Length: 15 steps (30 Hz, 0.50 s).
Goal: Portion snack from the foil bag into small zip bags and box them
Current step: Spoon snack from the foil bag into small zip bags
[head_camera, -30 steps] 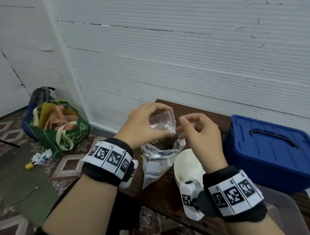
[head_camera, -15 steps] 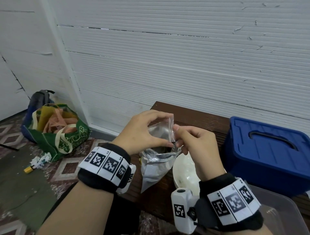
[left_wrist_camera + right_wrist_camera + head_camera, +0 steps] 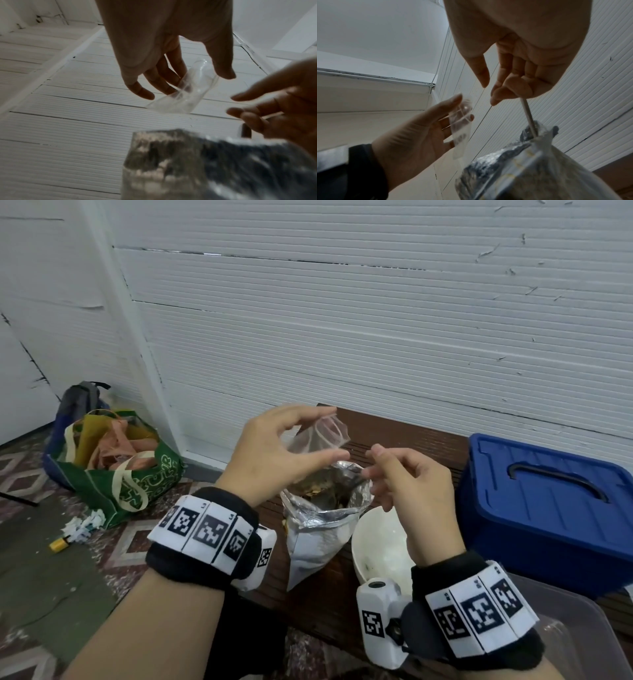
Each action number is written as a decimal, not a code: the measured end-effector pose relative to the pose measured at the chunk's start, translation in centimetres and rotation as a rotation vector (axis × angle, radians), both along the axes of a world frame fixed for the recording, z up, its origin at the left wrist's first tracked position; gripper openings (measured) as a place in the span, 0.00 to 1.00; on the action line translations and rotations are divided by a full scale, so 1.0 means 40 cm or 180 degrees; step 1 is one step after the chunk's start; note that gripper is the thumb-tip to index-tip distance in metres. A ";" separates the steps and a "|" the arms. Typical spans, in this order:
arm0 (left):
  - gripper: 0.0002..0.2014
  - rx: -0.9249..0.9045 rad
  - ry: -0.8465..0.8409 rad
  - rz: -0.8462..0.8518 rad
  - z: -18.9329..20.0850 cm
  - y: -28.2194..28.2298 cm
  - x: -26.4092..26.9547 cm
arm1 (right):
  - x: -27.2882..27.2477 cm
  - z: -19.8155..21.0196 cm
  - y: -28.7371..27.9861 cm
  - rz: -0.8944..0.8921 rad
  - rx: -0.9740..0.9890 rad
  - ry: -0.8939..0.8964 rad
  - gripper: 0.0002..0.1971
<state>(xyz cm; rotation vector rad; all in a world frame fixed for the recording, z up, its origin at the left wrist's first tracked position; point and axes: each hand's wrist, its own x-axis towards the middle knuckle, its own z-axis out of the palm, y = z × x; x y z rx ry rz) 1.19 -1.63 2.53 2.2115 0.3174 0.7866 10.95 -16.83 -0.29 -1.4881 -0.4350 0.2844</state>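
Observation:
My left hand [image 3: 330, 434] holds a small clear zip bag [image 3: 315, 440] between thumb and fingers, just above the foil bag's mouth. The bag's mouth faces my right hand, and it looks empty in the left wrist view [image 3: 181, 94]. The silver foil bag [image 3: 318, 529] stands open on the dark wooden bench [image 3: 404, 440] with brownish snack inside. My right hand [image 3: 371, 462] is a short way right of the zip bag. In the right wrist view its curled fingers grip a thin white stick [image 3: 528, 115] that runs down into the foil bag [image 3: 522, 169].
A white bowl [image 3: 380, 546] sits right of the foil bag. Farther right stands a shut blue box [image 3: 548, 508] with a handle. A clear plastic tub [image 3: 589, 631] is at the near right. A green tote [image 3: 113, 470] and a backpack [image 3: 80, 402] stand on the floor at the left.
My right hand has let go of the zip bag's mouth and drawn off to the right. The left hand has lifted the bag slightly, and its mouth now stands apart.

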 end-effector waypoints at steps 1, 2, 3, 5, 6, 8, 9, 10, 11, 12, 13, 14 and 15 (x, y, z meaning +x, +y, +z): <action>0.27 -0.0088 -0.0030 0.0121 0.001 0.007 -0.002 | 0.003 -0.008 -0.007 -0.0072 -0.0039 -0.0009 0.10; 0.27 -0.0178 -0.0046 0.0236 0.001 0.015 -0.003 | 0.005 -0.017 -0.014 -0.0157 -0.0127 -0.0042 0.10; 0.26 -0.0254 -0.0022 0.0340 -0.002 0.022 -0.003 | 0.009 -0.029 -0.020 -0.0239 -0.0266 -0.0081 0.11; 0.27 -0.0357 0.0178 0.0517 -0.012 0.034 0.001 | 0.014 -0.052 -0.031 -0.0298 -0.0633 -0.0059 0.12; 0.27 -0.0422 0.0331 0.0575 -0.019 0.040 0.005 | 0.016 -0.061 -0.034 -0.0236 -0.0816 0.0051 0.13; 0.28 -0.0672 0.0707 0.0597 -0.036 0.055 0.013 | 0.013 -0.077 -0.033 0.0006 -0.1134 0.0381 0.15; 0.29 -0.0828 0.0911 0.0577 -0.043 0.061 0.016 | 0.010 -0.083 -0.029 0.0152 -0.1272 0.0528 0.17; 0.28 -0.0948 0.1099 0.0542 -0.047 0.063 0.018 | 0.008 -0.088 -0.024 0.0296 -0.1367 0.0636 0.18; 0.26 -0.1003 0.1256 0.0508 -0.050 0.063 0.020 | 0.006 -0.091 -0.019 0.0420 -0.1393 0.0702 0.17; 0.23 -0.1019 0.1351 0.0482 -0.052 0.061 0.022 | 0.005 -0.092 -0.012 0.0510 -0.1337 0.0747 0.16; 0.21 -0.1056 0.1382 0.0466 -0.053 0.059 0.024 | 0.006 -0.092 -0.006 0.0558 -0.1233 0.0790 0.16; 0.20 -0.1130 0.1356 0.0460 -0.053 0.056 0.026 | 0.008 -0.091 -0.001 0.0569 -0.1127 0.0827 0.15; 0.20 -0.1229 0.1297 0.0455 -0.051 0.052 0.028 | 0.011 -0.089 0.003 0.0545 -0.1062 0.0822 0.14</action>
